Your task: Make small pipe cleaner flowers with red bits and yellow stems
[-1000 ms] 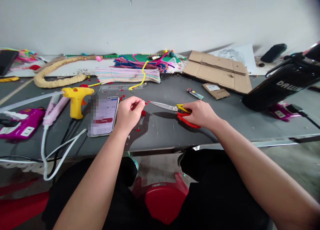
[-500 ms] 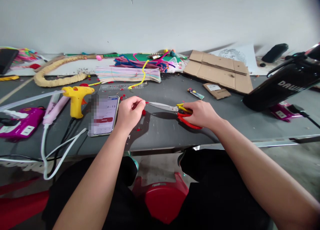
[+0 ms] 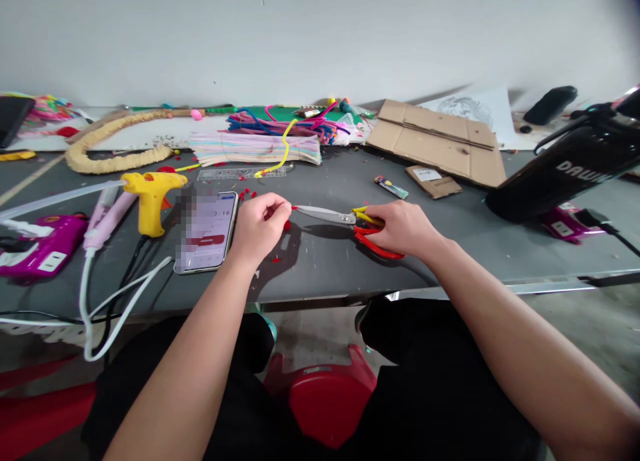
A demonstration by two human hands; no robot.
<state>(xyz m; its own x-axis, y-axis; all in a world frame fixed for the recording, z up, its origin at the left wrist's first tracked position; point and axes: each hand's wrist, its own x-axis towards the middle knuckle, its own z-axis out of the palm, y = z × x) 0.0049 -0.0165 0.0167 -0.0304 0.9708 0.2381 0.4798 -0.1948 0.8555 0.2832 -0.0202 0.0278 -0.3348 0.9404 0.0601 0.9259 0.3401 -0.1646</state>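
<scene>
In my right hand (image 3: 403,226) is a pair of scissors (image 3: 327,214) with red and yellow handles, the blades pointing left. My left hand (image 3: 265,227) pinches a small red piece (image 3: 294,208) between thumb and fingertips, right at the scissor tips. Most of that piece is hidden by the fingers, so its kind does not show. Small red bits (image 3: 277,259) lie on the grey table (image 3: 325,267) under and around my left hand. A phone (image 3: 210,234) with a lit screen lies just left of that hand.
On the left are a yellow glue gun (image 3: 155,197), a purple power strip (image 3: 60,244) and loose cables. Behind lie pipe cleaners (image 3: 250,147), a clear ruler (image 3: 210,175) and a beige padded curve (image 3: 115,164). Flattened cardboard (image 3: 440,141) and a black bottle (image 3: 555,167) are on the right.
Both hands and the scissors stay nearly in place, with the blades still at the red piece. The view has shifted very slightly.
</scene>
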